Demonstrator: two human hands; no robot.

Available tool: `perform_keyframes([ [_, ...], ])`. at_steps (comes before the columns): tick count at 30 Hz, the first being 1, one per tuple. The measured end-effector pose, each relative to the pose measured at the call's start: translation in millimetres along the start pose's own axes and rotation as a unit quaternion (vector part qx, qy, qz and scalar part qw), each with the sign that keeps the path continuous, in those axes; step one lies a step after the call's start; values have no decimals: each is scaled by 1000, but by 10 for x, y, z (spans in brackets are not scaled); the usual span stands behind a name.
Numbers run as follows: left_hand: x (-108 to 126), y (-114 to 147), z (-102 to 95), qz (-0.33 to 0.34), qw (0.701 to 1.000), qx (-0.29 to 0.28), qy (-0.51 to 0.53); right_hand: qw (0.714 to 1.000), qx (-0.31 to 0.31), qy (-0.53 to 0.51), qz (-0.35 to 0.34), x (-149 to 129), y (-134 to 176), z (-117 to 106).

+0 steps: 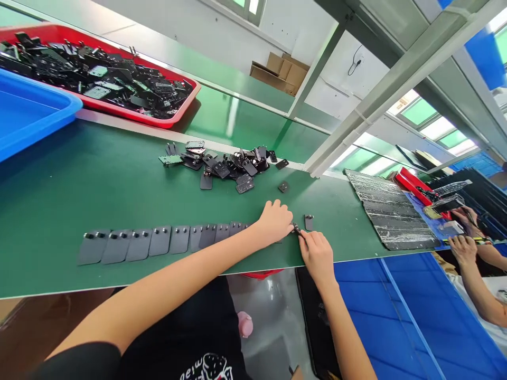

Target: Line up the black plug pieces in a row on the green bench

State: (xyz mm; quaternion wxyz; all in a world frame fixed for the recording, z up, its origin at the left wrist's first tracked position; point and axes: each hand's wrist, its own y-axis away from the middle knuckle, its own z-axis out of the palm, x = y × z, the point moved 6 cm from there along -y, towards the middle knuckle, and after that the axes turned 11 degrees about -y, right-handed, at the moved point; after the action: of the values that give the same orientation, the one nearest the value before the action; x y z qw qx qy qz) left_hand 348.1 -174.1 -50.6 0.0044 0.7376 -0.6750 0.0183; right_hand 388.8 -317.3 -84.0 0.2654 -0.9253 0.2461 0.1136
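My left hand [276, 221] is closed over the right end of a row of flat dark-grey plates [159, 241], each with small round posts along its top edge. Close beside it, my right hand [318, 253] pinches a small dark piece [297, 229] that lies between the two hands; its kind is too small to make out. The left fingers curl toward that same piece, and what they hold is hidden. One single dark plate with a post [309, 222] lies just above my right hand. Behind the hands is a loose pile of black plates and parts [232, 164].
A red tray [186, 108] heaped with black parts stands at the back left, beside a blue tray [37, 124]. A white post [336, 137] rises at the table's back edge. To the right lie a streaked dark mat [390, 208] and another person's hands [463, 248].
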Motion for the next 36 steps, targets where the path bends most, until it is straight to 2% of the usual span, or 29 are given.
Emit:
perform_keyframes([
  [5, 220, -104, 11, 54, 998, -24, -14, 994, 35, -57, 88, 155, 14, -146],
  [10, 320, -124, 16, 124, 992, -26, -15, 981, 51, -75, 171, 404, -3, -157],
  [16, 251, -101, 76, 75, 996, 3, -40, 971, 89, -45, 217, 341, 98, -89],
  [23, 312, 10, 48, 88, 994, 14, -62, 975, 82, -55, 201, 201, 43, -27],
  [29, 374, 39, 23, 66, 994, 54, -73, 986, 47, -120, 107, 335, -151, -71],
  [33, 383, 10, 115, 68, 991, 71, -86, 985, 36, -147, 80, 339, -17, -124],
  [36, 378, 23, 103, 66, 990, 86, -89, 982, 40, -168, 75, 250, 139, -153],
])
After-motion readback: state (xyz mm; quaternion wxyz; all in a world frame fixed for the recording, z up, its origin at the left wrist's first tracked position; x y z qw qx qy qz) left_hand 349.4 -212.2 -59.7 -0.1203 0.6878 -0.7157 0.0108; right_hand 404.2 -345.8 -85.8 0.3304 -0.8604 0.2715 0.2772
